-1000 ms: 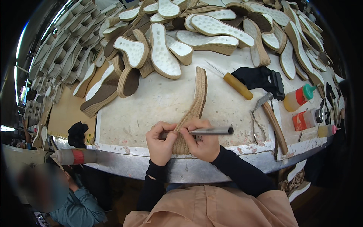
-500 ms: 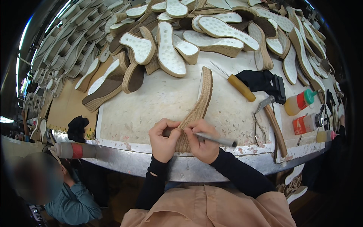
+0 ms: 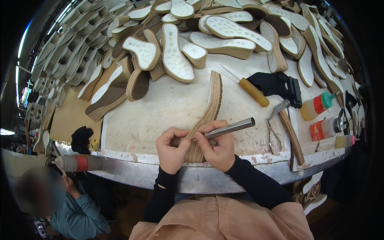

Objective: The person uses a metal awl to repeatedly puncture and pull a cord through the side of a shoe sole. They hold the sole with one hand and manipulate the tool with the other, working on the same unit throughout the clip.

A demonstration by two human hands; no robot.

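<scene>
A wedge shoe sole (image 3: 214, 96) wrapped in tan braided rope stands on its edge at the front of the worktable, its thin end pointing away from me. My left hand (image 3: 172, 148) pinches the thick heel end from the left. On the other side, my right hand (image 3: 219, 147) grips a slim metal tube-like tool (image 3: 232, 128), with its hollow end out to the right. The fingertips of both hands meet at the braid. The tool's working tip is hidden among my fingers.
Wedge soles (image 3: 178, 54) lie heaped across the back. To the right are a yellow-handled awl (image 3: 254, 92), a hammer (image 3: 292, 136), pincers (image 3: 274, 136) and bottles (image 3: 318, 107). Another bottle (image 3: 78, 163) lies at the left edge, near a seated person (image 3: 78, 208).
The metal tool has swung upward in my right hand, its outer end now higher and facing me. My left hand and the sole keep nearly the same place.
</scene>
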